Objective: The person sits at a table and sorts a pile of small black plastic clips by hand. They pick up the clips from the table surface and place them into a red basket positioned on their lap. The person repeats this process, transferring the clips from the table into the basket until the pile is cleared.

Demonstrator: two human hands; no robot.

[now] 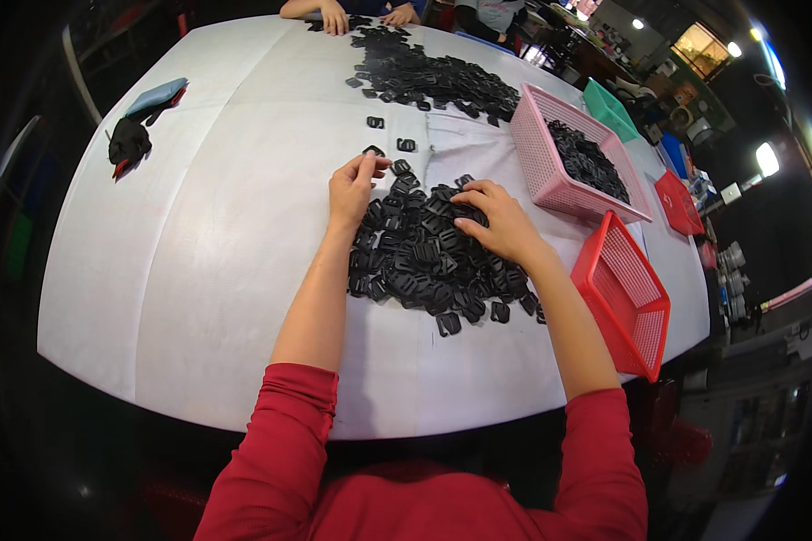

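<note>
A pile of small black plastic strap buckles [415,257] lies on the white table in front of me. My left hand [354,187] is at the pile's far left edge, its thumb and fingertips closed on one black buckle [373,151]. Over the pile's right side, my right hand [501,221] has its thumb and fingers apart, with the fingertips at the buckles. Nothing shows clearly between those fingers. Two single buckles, one nearer [406,144] and one farther [375,122], lie flat beyond my left hand.
Farther off spreads a larger heap of buckles [433,77], with another person's hands [334,18] at the far edge. To the right stand a pink basket [537,149] holding buckles, a tilted red basket [636,334] and a green basket [609,110]. A dark cloth item [129,142] lies far left.
</note>
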